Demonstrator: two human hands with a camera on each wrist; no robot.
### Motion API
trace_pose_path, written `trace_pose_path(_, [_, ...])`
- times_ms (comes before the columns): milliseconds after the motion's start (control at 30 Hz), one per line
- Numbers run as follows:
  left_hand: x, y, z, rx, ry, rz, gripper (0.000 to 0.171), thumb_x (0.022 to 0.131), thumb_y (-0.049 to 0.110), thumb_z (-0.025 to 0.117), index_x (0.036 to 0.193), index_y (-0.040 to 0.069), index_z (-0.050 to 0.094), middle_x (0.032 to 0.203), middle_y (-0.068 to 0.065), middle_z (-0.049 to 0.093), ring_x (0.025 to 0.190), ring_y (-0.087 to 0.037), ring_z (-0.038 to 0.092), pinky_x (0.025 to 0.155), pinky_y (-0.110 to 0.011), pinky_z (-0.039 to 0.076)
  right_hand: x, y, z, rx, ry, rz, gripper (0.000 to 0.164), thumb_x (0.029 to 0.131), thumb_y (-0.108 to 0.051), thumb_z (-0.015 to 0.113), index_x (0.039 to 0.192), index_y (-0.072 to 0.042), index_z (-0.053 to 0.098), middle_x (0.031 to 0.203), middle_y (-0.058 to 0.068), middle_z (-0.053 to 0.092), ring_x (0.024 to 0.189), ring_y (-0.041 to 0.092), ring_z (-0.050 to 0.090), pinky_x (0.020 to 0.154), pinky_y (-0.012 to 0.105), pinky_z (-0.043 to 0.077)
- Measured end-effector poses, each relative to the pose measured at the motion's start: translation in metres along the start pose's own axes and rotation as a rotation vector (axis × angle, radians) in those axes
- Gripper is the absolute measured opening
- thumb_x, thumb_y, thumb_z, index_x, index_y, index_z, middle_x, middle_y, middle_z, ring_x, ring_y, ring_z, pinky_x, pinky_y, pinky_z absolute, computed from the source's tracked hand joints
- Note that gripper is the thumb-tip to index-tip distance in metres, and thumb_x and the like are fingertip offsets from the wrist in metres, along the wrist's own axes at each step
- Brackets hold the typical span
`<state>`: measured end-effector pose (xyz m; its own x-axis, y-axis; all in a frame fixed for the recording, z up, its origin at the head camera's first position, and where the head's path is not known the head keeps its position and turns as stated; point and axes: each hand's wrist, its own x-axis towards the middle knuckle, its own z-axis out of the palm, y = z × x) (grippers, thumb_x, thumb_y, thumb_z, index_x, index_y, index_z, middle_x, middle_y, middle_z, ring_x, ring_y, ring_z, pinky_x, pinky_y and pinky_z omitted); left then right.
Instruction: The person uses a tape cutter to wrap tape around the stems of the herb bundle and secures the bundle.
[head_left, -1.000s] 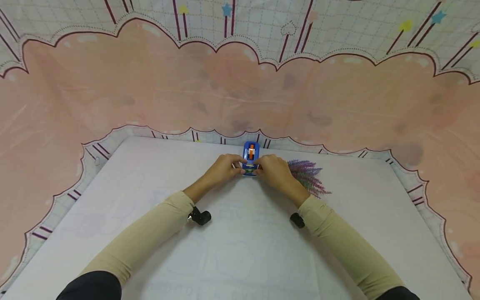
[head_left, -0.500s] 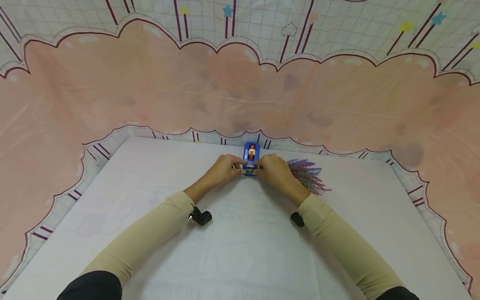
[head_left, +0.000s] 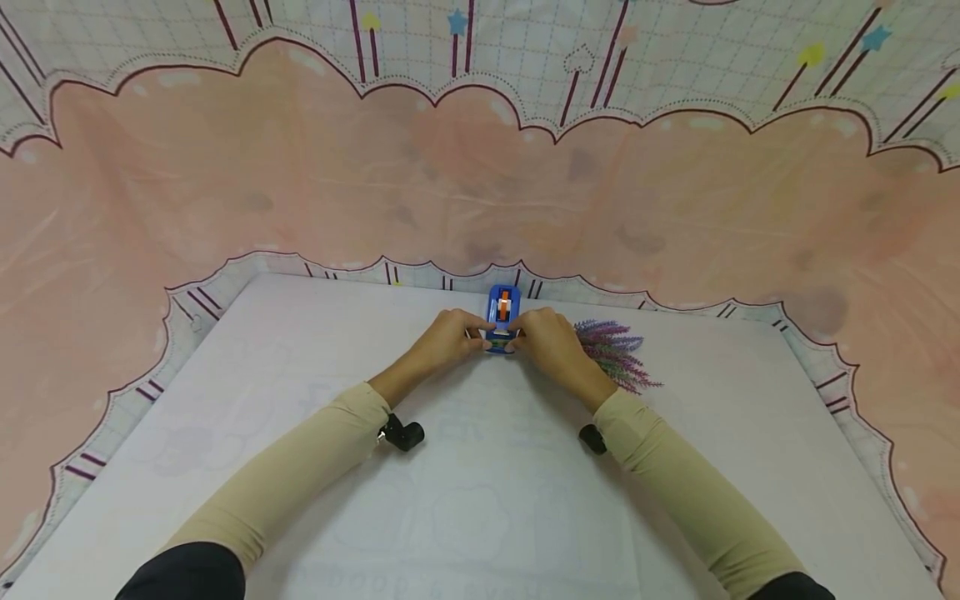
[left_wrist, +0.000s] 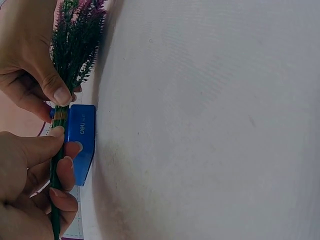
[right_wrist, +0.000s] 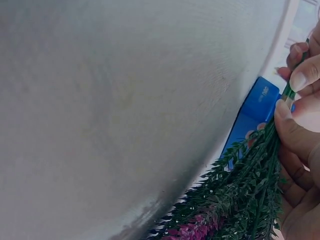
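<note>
A bunch of artificial lavender (head_left: 611, 354) with purple and pink heads lies crosswise between the hands, its green stems (left_wrist: 55, 172) bundled together. The left hand (head_left: 450, 336) pinches the stems toward their bare end, thumb on the near side. Close beside it, the right hand (head_left: 553, 340) pinches the bundle just under the foliage (right_wrist: 250, 185). A brownish strip, apparently tape, crosses the stems (left_wrist: 60, 115) between the two thumbs. Right behind the stems stands a blue tape dispenser (head_left: 503, 300) with an orange hub. Fingers behind the bundle are partly hidden.
The white table (head_left: 450, 500) spreads in front of the hands, and the dispenser stands near its far edge. Past that edge hangs a peach and white patterned cloth (head_left: 375, 183). Black wrist cameras (head_left: 402, 434) sit below the sleeve cuffs.
</note>
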<state>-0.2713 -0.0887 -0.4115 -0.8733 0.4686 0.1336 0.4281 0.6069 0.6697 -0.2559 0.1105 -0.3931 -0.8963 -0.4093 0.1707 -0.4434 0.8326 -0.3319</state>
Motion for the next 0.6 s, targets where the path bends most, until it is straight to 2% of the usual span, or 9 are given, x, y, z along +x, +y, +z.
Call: trace_pose_path(600, [-0.0014,0.0007,0.0008,-0.027,0.004,-0.003,0.033,0.087,0.004,0.078,0.120,0.000,0.074,0.081,-0.008,0.076,0.069,-0.011,0.062,0.064,-0.024,0.046,-0.0013,0.0009,0.0006,0.031,-0.015,0.028,0.027,0.085,-0.019,0.083,0.109,-0.006,0.079,0.091,0.007,0.078,0.080,0.020,0.073,0.070,0.039,0.059])
